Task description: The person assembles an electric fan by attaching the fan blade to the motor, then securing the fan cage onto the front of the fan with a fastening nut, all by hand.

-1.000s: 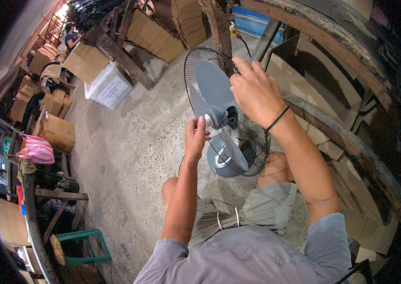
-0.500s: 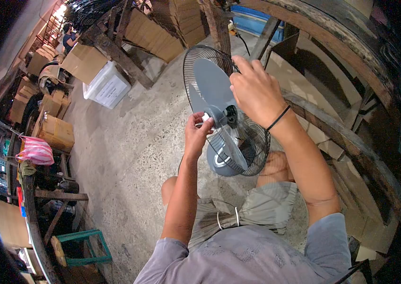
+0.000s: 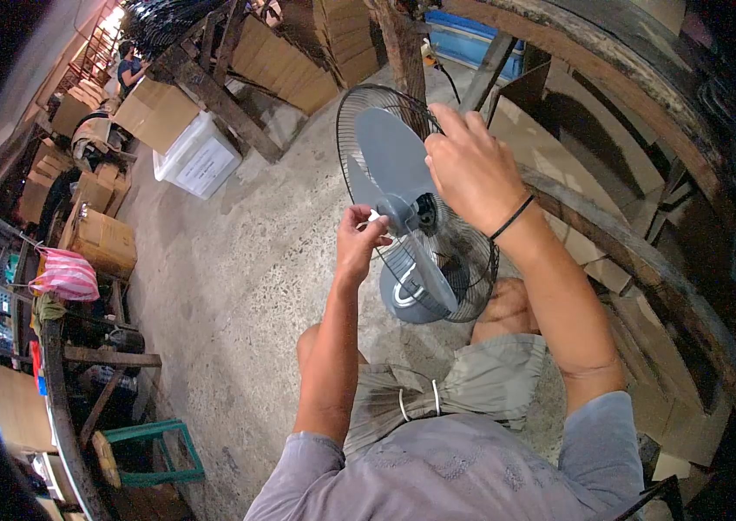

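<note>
A grey electric fan stands on the floor in front of my knees, its blades uncovered on the near left side. Its black wire rear guard surrounds the back of the blades, and the round grey base shows below. My right hand is closed over the upper right rim of that guard. Just left of the blade hub, my left hand pinches a small white piece between thumb and fingers. Its exact kind is too small to make out.
A white plastic bin and cardboard boxes stand to the left. A green-framed stool sits at lower left. Wooden beams curve along the right side. Another person is far back at upper left.
My left hand has drawn slightly left, away from the hub, with the white piece in its fingers. My right hand stays on the guard rim.
</note>
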Tool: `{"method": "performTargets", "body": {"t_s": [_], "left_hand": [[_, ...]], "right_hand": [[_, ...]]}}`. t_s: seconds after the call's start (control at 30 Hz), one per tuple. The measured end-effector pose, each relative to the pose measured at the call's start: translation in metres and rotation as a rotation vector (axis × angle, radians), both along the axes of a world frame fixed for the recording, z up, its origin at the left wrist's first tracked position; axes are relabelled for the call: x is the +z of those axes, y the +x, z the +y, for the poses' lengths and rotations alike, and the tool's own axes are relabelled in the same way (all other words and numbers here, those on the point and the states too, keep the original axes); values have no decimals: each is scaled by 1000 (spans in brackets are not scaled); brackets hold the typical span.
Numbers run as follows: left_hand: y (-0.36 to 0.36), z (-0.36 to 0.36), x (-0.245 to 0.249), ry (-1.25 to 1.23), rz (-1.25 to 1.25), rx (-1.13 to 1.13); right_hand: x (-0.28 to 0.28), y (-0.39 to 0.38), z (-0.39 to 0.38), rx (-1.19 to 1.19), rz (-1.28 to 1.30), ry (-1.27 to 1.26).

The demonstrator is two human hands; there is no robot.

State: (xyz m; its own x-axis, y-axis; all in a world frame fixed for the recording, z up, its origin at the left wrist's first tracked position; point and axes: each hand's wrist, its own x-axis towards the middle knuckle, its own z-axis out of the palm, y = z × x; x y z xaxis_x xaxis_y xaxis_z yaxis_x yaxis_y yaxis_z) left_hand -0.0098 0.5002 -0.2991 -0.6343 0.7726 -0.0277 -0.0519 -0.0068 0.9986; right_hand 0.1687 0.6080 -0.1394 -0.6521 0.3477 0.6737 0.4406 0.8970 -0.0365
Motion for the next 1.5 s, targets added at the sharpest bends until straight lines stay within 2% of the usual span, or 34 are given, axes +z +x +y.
{"method": "performTargets", "body": {"t_s": [0.07,0.1,0.17,0.2,0.27,0.33,0.4,0.67,0.93,1.43,1.5], "left_hand": [[-3,-9,-1,210,-204,-58],[-2,-15,-2,211,-204,-47],[-1,-31,-6,546,-590,-144],[-2,-39,-12,555,-585,-121],[-6,-58,-26,728,-826,-275],[-1,-68,-30,800,-908,-224],[4,-72,-27,927,-1118,-261],[6,-80,-49,1002,-1242,-310],[12,-78,-58,978,-1303,-225],[12,-75,-64,863,-1222,-132],[13,-72,-64,833,-1189,-57]], "right_hand": [[1,-1,-1,7,0,-13],[0,0,2,28,16,-5],[-1,0,2,60,8,-54],[-2,0,4,85,5,-52],[-6,-1,6,84,21,3],[-2,0,3,103,-24,-57],[-1,-1,3,51,-40,-33],[6,-2,3,29,-90,-63],[9,-3,6,62,-111,-5],[14,-6,3,50,-151,12],[15,-5,2,48,-157,32]]}}
